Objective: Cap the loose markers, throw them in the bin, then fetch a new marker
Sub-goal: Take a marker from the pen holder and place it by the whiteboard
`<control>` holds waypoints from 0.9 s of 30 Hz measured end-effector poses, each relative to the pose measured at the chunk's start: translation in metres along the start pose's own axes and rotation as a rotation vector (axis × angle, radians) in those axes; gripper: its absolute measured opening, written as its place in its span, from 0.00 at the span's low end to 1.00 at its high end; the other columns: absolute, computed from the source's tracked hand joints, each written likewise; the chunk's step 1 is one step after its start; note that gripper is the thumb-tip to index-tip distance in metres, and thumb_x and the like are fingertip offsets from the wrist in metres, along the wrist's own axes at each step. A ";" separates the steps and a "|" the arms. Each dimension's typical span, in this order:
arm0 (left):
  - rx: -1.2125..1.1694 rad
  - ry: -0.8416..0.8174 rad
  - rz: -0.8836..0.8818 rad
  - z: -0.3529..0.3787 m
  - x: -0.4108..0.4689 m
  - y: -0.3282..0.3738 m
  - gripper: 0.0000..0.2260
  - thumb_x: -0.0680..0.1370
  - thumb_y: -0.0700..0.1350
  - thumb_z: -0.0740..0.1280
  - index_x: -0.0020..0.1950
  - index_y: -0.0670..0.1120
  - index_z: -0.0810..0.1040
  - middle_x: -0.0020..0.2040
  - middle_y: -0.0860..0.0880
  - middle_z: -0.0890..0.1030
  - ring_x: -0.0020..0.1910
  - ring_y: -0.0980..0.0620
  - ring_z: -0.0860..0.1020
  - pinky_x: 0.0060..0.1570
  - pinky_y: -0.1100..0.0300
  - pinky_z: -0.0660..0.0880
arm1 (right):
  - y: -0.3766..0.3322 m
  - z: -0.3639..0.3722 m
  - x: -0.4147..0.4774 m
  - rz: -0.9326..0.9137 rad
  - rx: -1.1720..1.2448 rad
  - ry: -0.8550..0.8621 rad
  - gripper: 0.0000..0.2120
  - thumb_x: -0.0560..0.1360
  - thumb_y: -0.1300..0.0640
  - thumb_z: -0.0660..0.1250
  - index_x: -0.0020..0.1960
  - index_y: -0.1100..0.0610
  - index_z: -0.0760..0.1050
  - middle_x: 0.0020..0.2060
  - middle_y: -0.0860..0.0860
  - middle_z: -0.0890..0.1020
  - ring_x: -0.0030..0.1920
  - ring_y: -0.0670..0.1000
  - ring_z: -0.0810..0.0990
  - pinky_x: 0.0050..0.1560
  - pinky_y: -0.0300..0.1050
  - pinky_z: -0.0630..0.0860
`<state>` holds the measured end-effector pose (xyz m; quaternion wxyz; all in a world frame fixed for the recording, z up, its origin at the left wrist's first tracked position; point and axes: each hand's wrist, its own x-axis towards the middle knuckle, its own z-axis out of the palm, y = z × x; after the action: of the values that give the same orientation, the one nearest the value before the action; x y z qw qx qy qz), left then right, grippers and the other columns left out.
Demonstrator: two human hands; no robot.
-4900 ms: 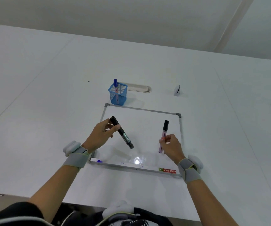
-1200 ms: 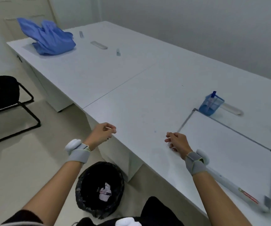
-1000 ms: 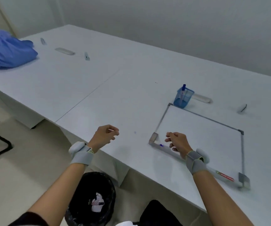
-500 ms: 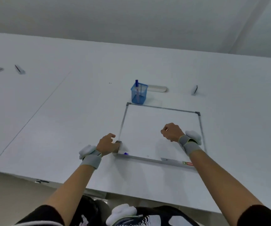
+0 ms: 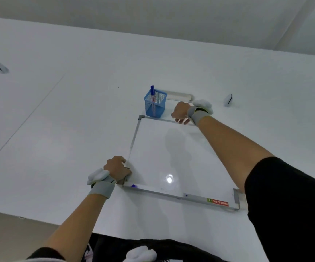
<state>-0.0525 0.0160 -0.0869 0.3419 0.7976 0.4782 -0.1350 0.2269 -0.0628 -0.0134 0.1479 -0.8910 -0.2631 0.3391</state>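
A blue-capped marker (image 5: 152,91) stands upright in a blue mesh holder (image 5: 155,106) just beyond the far left corner of a whiteboard (image 5: 171,148) lying flat on the white table. My right hand (image 5: 180,111) reaches over the board's far edge, just right of the holder and apart from it, its fingers curled with nothing in them. My left hand (image 5: 117,167) is closed on the board's near left corner. No loose marker and no bin are in sight.
A small purple piece (image 5: 133,185) lies in the board's near rail. Behind the holder is an oval white cable cover (image 5: 179,96). Small white clips sit at the far right (image 5: 228,100) and far left (image 5: 0,67). The table's near edge (image 5: 29,217) runs bottom left.
The view swung from the floor bin back to the table. My left hand settled on the board's corner. My right hand moved from mid-board to the far edge beside the holder.
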 end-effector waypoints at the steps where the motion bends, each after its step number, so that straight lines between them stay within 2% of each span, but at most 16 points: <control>1: -0.012 0.010 -0.008 0.000 0.000 0.000 0.21 0.67 0.46 0.74 0.59 0.46 0.77 0.58 0.44 0.81 0.58 0.43 0.77 0.56 0.55 0.73 | -0.007 -0.006 0.008 -0.021 -0.023 0.053 0.10 0.76 0.60 0.59 0.52 0.65 0.74 0.48 0.60 0.83 0.44 0.58 0.82 0.42 0.49 0.80; 4: -0.047 0.012 -0.027 0.001 0.002 0.000 0.19 0.65 0.45 0.76 0.55 0.46 0.78 0.54 0.45 0.82 0.55 0.44 0.78 0.51 0.58 0.72 | -0.027 -0.017 0.029 -0.091 -0.121 0.235 0.12 0.75 0.59 0.59 0.53 0.64 0.75 0.53 0.61 0.82 0.50 0.60 0.82 0.56 0.52 0.79; 7: -0.060 0.002 -0.047 0.000 0.004 0.002 0.20 0.65 0.45 0.76 0.54 0.46 0.77 0.53 0.45 0.82 0.53 0.44 0.79 0.52 0.56 0.73 | -0.044 -0.020 0.051 -0.159 -0.114 0.347 0.14 0.76 0.58 0.60 0.58 0.61 0.75 0.57 0.59 0.80 0.56 0.59 0.80 0.57 0.49 0.77; 10: -0.076 0.004 -0.067 0.000 0.004 0.002 0.19 0.64 0.45 0.76 0.52 0.46 0.77 0.52 0.46 0.83 0.52 0.45 0.79 0.52 0.56 0.73 | -0.053 -0.020 0.070 -0.208 -0.057 0.367 0.16 0.76 0.54 0.61 0.62 0.58 0.73 0.60 0.57 0.79 0.56 0.57 0.79 0.51 0.45 0.73; 15: -0.090 -0.011 -0.085 0.000 0.005 0.002 0.19 0.65 0.46 0.77 0.52 0.45 0.77 0.52 0.46 0.82 0.51 0.45 0.79 0.50 0.57 0.72 | -0.065 -0.014 0.102 -0.251 -0.181 0.319 0.23 0.77 0.50 0.59 0.70 0.55 0.65 0.67 0.58 0.73 0.65 0.59 0.73 0.64 0.51 0.70; 18: -0.090 -0.018 -0.080 0.000 0.007 0.002 0.19 0.65 0.46 0.77 0.52 0.44 0.76 0.51 0.45 0.82 0.51 0.44 0.79 0.53 0.54 0.75 | -0.068 -0.008 0.114 -0.269 -0.200 0.272 0.22 0.78 0.49 0.58 0.70 0.56 0.66 0.66 0.59 0.72 0.65 0.59 0.72 0.64 0.51 0.69; 23: -0.101 -0.027 -0.081 -0.002 0.006 0.003 0.19 0.66 0.45 0.77 0.53 0.43 0.77 0.51 0.44 0.82 0.46 0.47 0.77 0.54 0.54 0.76 | -0.069 0.001 0.119 -0.363 -0.213 0.309 0.15 0.78 0.54 0.59 0.61 0.57 0.76 0.60 0.58 0.77 0.57 0.59 0.78 0.52 0.45 0.72; 27: -0.109 -0.010 -0.086 -0.004 0.005 0.005 0.19 0.65 0.45 0.77 0.53 0.44 0.77 0.52 0.44 0.82 0.45 0.48 0.76 0.53 0.55 0.75 | -0.070 0.003 0.112 -0.395 -0.166 0.323 0.16 0.78 0.53 0.61 0.62 0.56 0.77 0.63 0.58 0.74 0.58 0.59 0.77 0.58 0.47 0.73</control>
<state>-0.0466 0.0203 -0.0846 0.3810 0.7558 0.5171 -0.1275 0.2696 0.0590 -0.0438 0.1778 -0.8741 -0.4317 0.1344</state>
